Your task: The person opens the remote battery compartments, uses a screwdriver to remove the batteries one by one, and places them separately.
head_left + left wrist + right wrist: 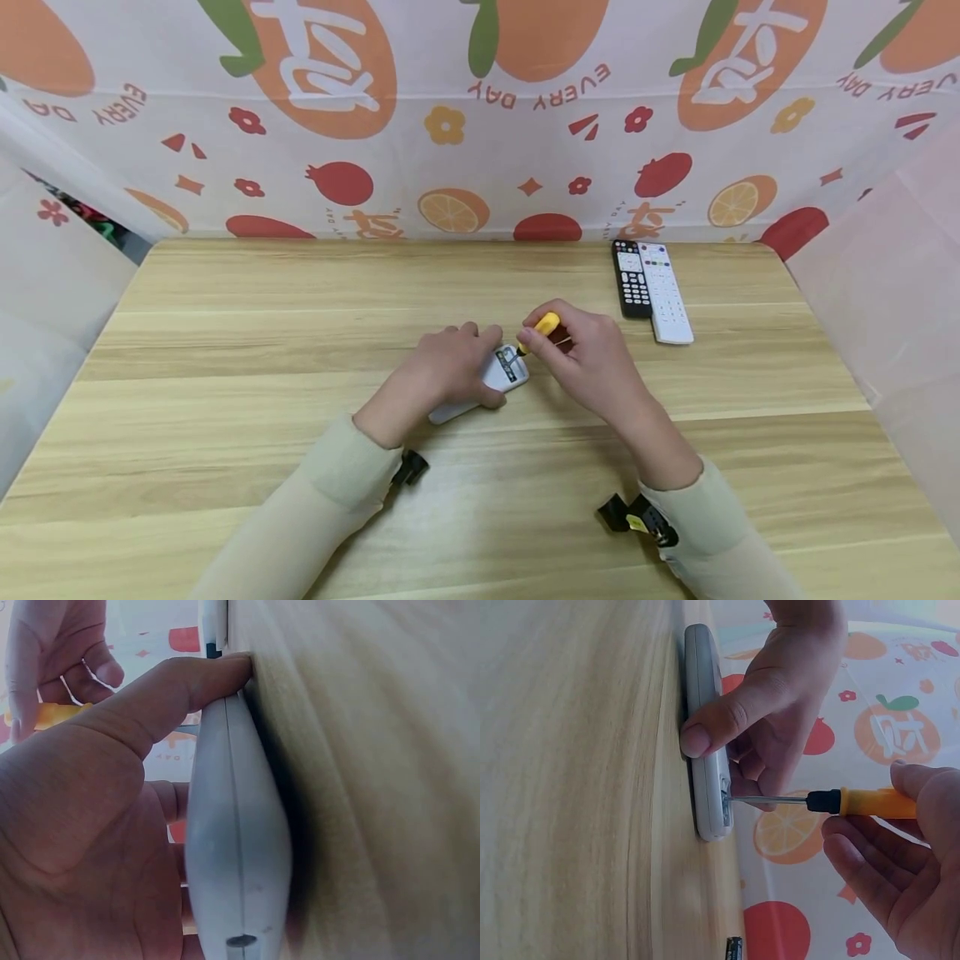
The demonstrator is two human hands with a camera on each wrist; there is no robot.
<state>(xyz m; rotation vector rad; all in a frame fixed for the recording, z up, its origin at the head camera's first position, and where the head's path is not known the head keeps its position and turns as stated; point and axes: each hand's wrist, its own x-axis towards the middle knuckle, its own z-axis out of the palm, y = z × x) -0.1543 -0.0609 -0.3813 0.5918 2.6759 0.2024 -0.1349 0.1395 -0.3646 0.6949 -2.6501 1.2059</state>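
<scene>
A white remote control [492, 377] lies on the wooden table with its battery compartment [507, 363] uncovered and facing up. My left hand [456, 365] grips its sides, thumb on the near edge and fingers on the far one. Between thumb and fingers, my right hand [592, 358] holds a yellow-handled screwdriver [874, 803], upright to the table in the right wrist view. Its metal shaft [769, 799] reaches down to the compartment end of the remote. Exactly what the tip touches is too small to tell.
Toward the back right of the table [247, 333], a black remote [632, 283] lies against another white remote [666, 292]. A fruit-printed cloth [450, 150] hangs along the back edge. Pale sheets flank both sides.
</scene>
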